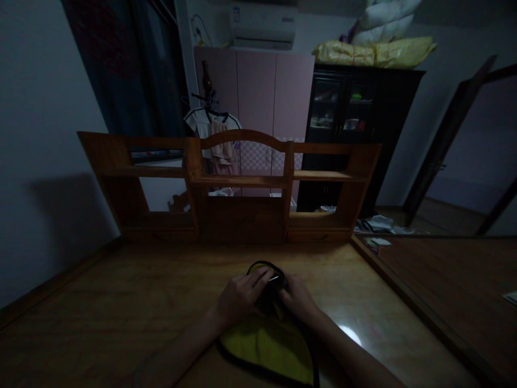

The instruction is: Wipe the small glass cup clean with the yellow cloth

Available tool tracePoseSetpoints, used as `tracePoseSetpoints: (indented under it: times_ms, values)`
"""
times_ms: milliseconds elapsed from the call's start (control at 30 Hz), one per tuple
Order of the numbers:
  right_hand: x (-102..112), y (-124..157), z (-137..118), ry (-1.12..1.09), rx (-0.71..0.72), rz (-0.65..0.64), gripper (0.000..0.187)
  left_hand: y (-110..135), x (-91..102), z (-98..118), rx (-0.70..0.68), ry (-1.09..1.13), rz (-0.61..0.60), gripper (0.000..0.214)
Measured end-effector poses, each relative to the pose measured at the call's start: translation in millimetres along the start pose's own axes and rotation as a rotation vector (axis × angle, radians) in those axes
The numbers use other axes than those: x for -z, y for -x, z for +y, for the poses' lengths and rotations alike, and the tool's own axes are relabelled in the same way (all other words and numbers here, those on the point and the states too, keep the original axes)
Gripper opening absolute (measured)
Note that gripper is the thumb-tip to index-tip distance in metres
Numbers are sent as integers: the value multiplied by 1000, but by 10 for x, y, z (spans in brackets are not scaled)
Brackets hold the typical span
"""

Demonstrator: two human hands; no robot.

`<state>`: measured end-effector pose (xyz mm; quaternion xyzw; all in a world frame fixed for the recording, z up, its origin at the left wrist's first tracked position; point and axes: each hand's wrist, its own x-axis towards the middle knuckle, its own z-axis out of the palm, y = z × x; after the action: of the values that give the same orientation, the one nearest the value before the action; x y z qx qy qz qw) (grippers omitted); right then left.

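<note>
A yellow-green fabric piece with black edging (266,345) lies on the wooden desk, spread open like an unzipped pouch. My left hand (241,295) is closed over its far part, fingertips on a small dark thing with a shiny edge (275,278). What that thing is, I cannot make out in the dim light. From the other side my right hand (299,299) grips the black-edged fabric, its thumb near the dark thing. Part of the middle between both hands is in deep shadow.
Along the back of the desk (121,302) stands a wooden shelf unit (242,213). A raised wooden rim (407,302) borders the right side, with a brown surface beyond. The wall (40,161) is close on the left. Light glares off the desk near my right forearm.
</note>
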<state>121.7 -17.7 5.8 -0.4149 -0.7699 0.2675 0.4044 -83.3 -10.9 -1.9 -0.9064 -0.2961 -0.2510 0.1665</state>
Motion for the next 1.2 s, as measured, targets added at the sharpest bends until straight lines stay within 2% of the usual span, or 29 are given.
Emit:
tracePoseSetpoints:
  times_ms: [267,433,600,767,900,1000,1100,1200]
  values:
    - [-57,11,119,-8,18,-41,32,-13,-19,11,111,67,-35,98]
    - [-60,5,92,-46,78,-16,35,-34,-1,26,161,93,-71,98]
    - [-53,-6,60,-61,22,3,33,-41,1,53,218,148,-69,97]
    - [-55,-12,49,-116,-30,43,40,-38,-3,59,234,176,-56,98]
    - [-79,-24,55,-222,-74,69,39,-51,12,64,227,188,-51,95]
    - [-83,-57,59,-328,-170,99,40,-72,41,78,241,209,-30,91]
    - [-60,-108,49,-537,-284,126,46,-93,71,71,311,262,33,88]
    - [-31,-147,26,-769,-378,98,46,-101,69,27,424,353,98,86]
